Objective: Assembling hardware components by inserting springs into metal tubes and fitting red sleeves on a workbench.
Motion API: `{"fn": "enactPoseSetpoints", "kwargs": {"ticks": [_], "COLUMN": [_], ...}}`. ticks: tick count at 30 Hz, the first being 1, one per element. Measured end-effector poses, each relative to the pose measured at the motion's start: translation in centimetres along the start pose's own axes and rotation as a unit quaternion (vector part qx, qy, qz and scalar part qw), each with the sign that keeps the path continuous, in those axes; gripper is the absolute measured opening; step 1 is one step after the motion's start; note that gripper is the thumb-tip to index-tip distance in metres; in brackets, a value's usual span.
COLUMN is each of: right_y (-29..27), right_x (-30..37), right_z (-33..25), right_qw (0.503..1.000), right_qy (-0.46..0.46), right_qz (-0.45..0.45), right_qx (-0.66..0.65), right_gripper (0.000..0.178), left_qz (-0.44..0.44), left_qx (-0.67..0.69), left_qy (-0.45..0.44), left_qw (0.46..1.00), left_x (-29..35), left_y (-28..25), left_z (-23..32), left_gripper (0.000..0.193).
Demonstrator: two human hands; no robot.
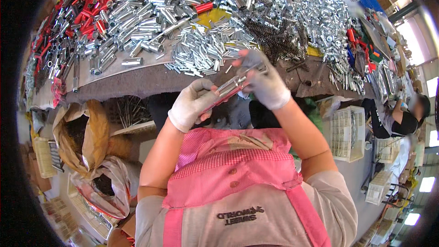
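Observation:
Both of my hands wear pale fingerless-style gloves and meet in front of my chest, near the table edge. My left hand is closed around the lower end of a shiny metal tubular piece with a red part along its underside. At the upper end of this piece, my right hand has its fingers curled around it, slightly blurred. The piece tilts up to the right. Beyond my hands lies a heap of short thin metal pins, with dark coil springs to the right of it.
Silver tubes and red parts cover the table's left side; small metal parts fill the right. Open sacks stand below left. A white plastic crate is on the right, and another person sits beyond it.

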State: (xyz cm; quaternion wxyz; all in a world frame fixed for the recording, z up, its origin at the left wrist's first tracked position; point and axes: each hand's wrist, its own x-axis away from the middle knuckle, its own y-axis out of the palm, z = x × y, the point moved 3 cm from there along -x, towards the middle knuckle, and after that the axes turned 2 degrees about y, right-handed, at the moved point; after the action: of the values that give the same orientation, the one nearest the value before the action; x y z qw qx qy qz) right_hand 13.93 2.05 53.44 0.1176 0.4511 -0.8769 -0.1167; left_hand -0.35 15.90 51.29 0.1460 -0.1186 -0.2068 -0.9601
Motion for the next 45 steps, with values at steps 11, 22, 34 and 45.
{"fn": "enactPoseSetpoints", "kwargs": {"ticks": [11,22,34,45], "right_y": [1.6,1.4,1.0,-2.2], "right_x": [0.1,1.4,-1.0,-6.2], "right_z": [-2.1,-1.9,0.4,2.2], "right_qw": [0.902,0.852,0.922,0.739], "right_qy": [-0.178,-0.202,-0.034,-0.234], "right_qz": [-0.197,-0.219,-0.180,-0.071], "right_qx": [0.341,0.431,0.340,0.628], "right_gripper": [0.018,0.018,0.027,0.015], "left_qz": [-0.139,-0.161,-0.150,-0.031], "left_qx": [0.090,0.104,0.236,0.380], "left_qy": [-0.071,-0.137,-0.129,-0.082], "left_qw": [0.984,0.972,0.951,0.921], "left_x": [0.4,0.9,0.9,0.2], "left_y": [0.8,1.0,1.4,-2.7], "left_z": [-1.3,-1.8,-3.3,-5.2], "left_gripper": [0.035,0.037,0.034,0.029]}}
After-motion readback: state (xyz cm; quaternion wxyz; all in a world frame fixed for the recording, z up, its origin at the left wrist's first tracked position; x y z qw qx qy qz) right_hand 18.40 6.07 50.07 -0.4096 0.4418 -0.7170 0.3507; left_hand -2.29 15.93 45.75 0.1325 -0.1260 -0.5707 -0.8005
